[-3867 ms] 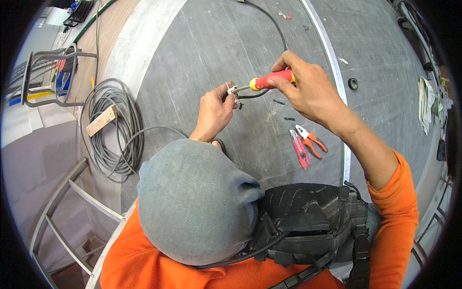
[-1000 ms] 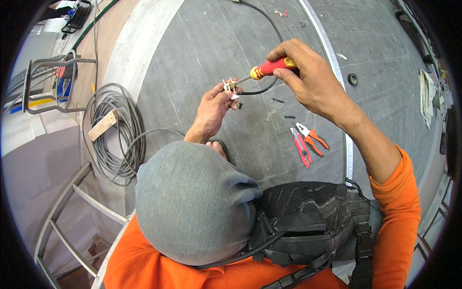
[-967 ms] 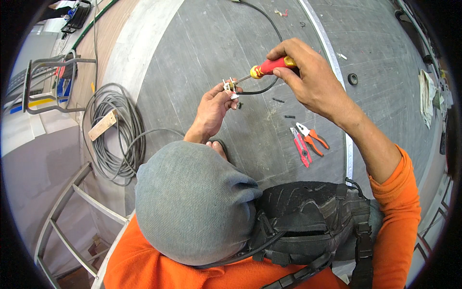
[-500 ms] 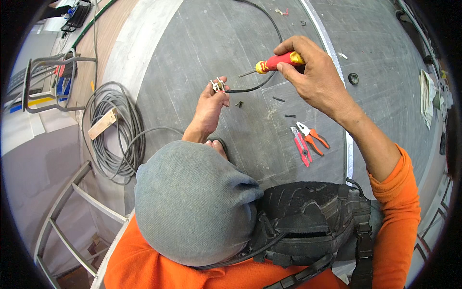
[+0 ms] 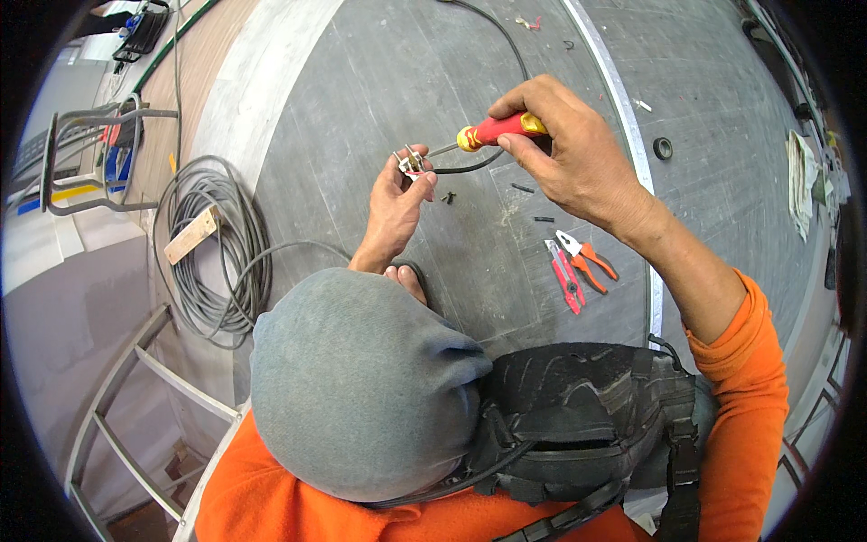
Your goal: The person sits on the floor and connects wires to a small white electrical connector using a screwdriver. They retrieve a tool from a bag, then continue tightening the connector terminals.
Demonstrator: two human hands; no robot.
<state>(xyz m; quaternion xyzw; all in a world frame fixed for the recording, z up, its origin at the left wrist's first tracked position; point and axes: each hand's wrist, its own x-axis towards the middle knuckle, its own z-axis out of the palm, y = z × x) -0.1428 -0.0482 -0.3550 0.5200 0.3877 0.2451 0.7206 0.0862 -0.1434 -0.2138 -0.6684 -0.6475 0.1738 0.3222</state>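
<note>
My left hand [image 5: 394,210] pinches a small, opened electrical plug [image 5: 411,165] joined to a black cable [image 5: 471,170]. My right hand [image 5: 573,167] is closed on a red-and-yellow screwdriver [image 5: 492,132], its shaft reaching to the plug, where the tip is hard to make out. Small dark bits, apparently screws [image 5: 449,197], lie just below the plug. A red utility knife [image 5: 565,280] and orange-handled pliers [image 5: 589,255] lie side by side on the grey floor [image 5: 479,262], near short black pieces [image 5: 522,187].
At left are a coiled grey cable [image 5: 185,280] with a wooden piece [image 5: 192,233] on it, a tubular metal stand [image 5: 81,202] and a ladder-like metal frame [image 5: 117,387]. A tape roll [image 5: 662,141], pale strip [image 5: 619,90] and cloth [image 5: 799,181] are at right.
Half a second ago the screwdriver was pulled back from the plug. My right hand has since moved left and down, bringing the shaft back to it. My left hand still holds the plug.
</note>
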